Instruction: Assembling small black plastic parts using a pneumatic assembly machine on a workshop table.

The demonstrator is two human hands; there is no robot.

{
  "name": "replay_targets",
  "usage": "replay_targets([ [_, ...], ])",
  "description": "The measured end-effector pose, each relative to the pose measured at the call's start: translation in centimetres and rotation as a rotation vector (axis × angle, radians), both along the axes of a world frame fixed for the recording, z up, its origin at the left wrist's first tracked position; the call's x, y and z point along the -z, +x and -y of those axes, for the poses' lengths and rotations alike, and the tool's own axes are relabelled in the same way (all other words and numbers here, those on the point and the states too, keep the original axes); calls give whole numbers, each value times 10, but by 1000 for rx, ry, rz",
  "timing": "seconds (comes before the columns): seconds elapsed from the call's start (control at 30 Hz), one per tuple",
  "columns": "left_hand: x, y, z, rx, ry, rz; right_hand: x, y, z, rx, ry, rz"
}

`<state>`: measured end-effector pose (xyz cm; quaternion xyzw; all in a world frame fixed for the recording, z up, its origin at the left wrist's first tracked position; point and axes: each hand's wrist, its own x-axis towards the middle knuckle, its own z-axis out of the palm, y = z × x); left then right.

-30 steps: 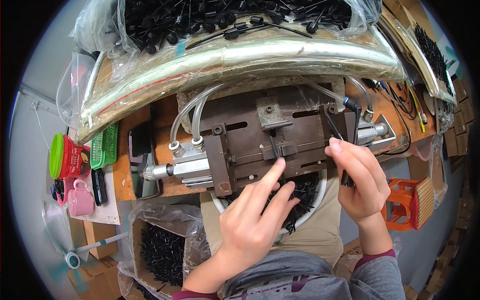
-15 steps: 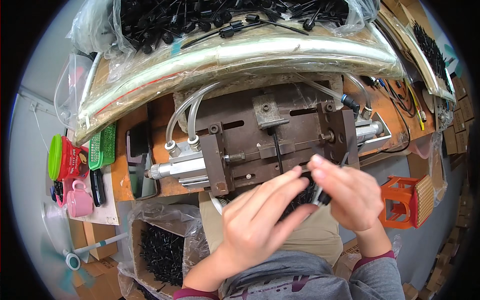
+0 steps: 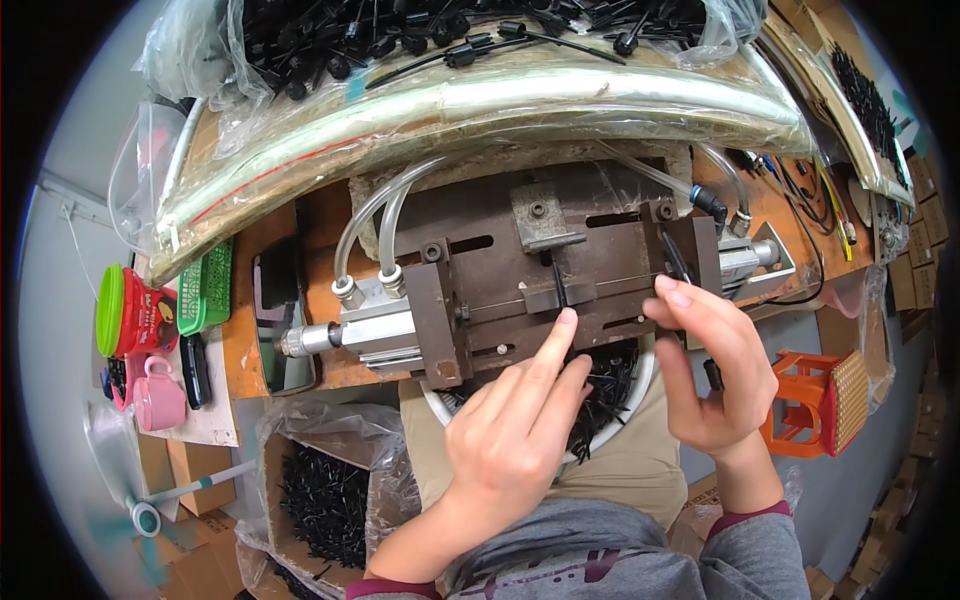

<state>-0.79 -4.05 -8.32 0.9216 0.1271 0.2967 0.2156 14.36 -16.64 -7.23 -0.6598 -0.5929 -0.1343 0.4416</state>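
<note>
My left hand (image 3: 510, 430) has its index finger stretched out, the tip touching the lower end of a black plastic rod (image 3: 559, 285). This rod lies in the small notched block at the middle of a brown metal fixture (image 3: 500, 270). My right hand (image 3: 720, 365) is beside the fixture's right end, fingers bent around a black stemmed plastic part (image 3: 675, 252). Its stem sticks up past the fingertips, and a thicker black end shows by the palm. Below both hands a white-rimmed round basin (image 3: 640, 395) of black pieces rests on my lap, partly hidden by my left hand.
Air cylinders (image 3: 380, 335) with clear hoses flank the fixture. Behind it, a plastic-covered ledge (image 3: 480, 105) bears many black stemmed parts. A lined carton (image 3: 385, 480) of black pieces stands lower left. An orange stool (image 3: 800, 400) is at right, a pink mug (image 3: 158, 400) at left.
My hands have moved apart. The left index finger now reaches the rod in the fixture, and the right hand has turned its part upward. The left cylinder's pin is drawn back from the middle.
</note>
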Motion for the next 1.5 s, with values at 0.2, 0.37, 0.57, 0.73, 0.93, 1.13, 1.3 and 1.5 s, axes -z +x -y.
replay_targets([
  [0.2,-4,8,-6,-4,132,-67,-6,-1,9,-130,63,-387],
  [0.37,-10,8,-10,23,174,-110,-4,-3,13,-165,126,-442],
  [0.57,-53,28,-50,36,206,129,-14,-7,13,-85,-109,-235],
  [0.73,-92,94,-115,-38,475,287,-5,-20,4,-103,-246,-100],
  [0.93,-87,163,-152,3,675,14,1,-30,-15,-49,-354,197],
  [1.13,-93,168,-154,10,491,-27,-7,-27,-18,1,-405,264],
  [1.3,-97,164,-161,62,432,-82,-20,-22,-16,-45,-429,203],
  [1.5,-112,132,-164,22,285,238,-60,41,-54,60,-117,269],
])
